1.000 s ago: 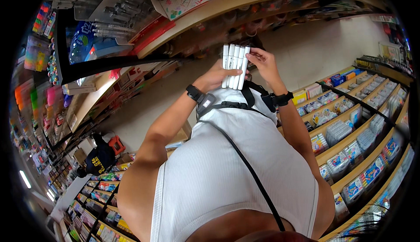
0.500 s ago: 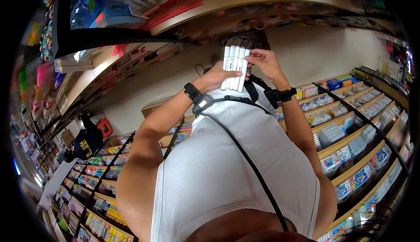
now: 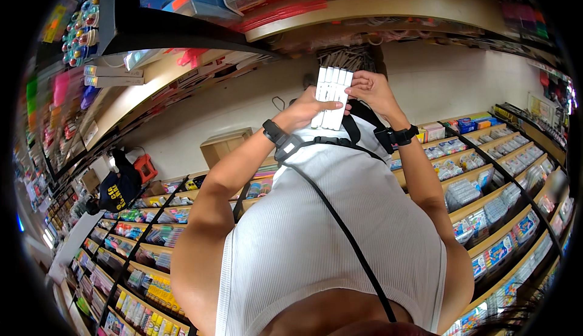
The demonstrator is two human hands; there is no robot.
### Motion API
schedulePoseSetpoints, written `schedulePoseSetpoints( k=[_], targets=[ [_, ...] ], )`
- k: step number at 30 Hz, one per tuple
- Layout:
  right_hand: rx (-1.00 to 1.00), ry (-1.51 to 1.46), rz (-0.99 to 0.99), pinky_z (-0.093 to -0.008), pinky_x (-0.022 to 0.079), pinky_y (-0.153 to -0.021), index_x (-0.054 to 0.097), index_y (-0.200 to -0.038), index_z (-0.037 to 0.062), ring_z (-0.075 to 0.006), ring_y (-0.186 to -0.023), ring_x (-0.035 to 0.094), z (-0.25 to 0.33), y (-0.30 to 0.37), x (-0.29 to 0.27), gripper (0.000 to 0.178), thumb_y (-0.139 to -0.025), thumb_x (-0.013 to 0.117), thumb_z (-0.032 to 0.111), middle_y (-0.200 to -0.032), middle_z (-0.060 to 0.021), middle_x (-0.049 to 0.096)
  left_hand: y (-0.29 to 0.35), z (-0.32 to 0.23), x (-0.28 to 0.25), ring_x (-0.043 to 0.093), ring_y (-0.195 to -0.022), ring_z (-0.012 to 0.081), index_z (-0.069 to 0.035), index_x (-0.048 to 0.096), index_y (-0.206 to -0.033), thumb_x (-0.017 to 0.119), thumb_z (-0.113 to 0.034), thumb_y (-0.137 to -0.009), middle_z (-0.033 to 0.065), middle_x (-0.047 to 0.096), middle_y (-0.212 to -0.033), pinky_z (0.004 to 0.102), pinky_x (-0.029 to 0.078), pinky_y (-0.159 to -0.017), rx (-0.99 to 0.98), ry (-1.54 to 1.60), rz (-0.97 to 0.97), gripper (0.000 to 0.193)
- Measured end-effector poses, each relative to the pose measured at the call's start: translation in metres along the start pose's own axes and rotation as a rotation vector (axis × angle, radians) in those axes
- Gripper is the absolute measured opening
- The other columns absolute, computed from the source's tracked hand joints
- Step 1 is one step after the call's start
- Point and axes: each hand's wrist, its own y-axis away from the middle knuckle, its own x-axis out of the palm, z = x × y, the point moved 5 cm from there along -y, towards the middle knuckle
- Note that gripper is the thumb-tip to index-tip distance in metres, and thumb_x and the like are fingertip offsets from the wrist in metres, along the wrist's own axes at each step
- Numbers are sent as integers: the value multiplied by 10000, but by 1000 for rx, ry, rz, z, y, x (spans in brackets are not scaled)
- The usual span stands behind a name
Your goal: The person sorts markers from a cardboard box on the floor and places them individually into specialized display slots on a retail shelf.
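A flat row of several white markers [image 3: 331, 96] stands side by side in front of my chest, caps upward. My left hand [image 3: 300, 112] is closed round the row from the left, its thumb laid across the front of the barrels. At the row's right edge is my right hand [image 3: 375, 95], its fingers bent and its thumb tip against the outermost marker. The fingers behind the row are partly hidden. Each wrist wears a black strapped device.
Shelves with stationery packs [image 3: 486, 199] rise on the right, and more shelf rows [image 3: 152, 257] stand at lower left. A wooden display shelf [image 3: 291, 23] spans the far side. A cardboard box [image 3: 225, 146] and a dark bag [image 3: 121, 184] are on the left.
The view has shifted, so the hands and markers sit slightly further right. My right thumb has drawn back from the front of the end marker to its edge. My left hand keeps its hold.
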Motion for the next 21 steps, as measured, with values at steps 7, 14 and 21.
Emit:
schedulePoseSetpoints(
  k=[7,14,21],
  targets=[
    [20,-14,25,-257,578,-793,647,-1112,-68,-143,-881,712,1,0,6,244,-898,741,3,-1002,-113,730,4,1,-4,722,-1051,327,99,560,-1301,694,55,-908,231,685,-1185,425,620,-922,27,-71,-23,418],
    [13,2,76,-249,554,-782,677,-1131,-40,-116,-879,695,8,4,4,237,-919,738,47,-1016,-90,742,-4,5,6,725,-1041,322,96,559,-1310,690,41,-918,231,692,-1174,417,621,-917,16,-66,-11,417],
    [71,-123,54,-229,515,-656,716,-1072,-40,-82,-743,641,-19,17,-20,238,-893,782,103,-910,-64,739,-31,11,39,730,-1031,295,85,563,-1314,697,20,-923,223,701,-1151,395,617,-915,45,-123,6,419]
  ],
)
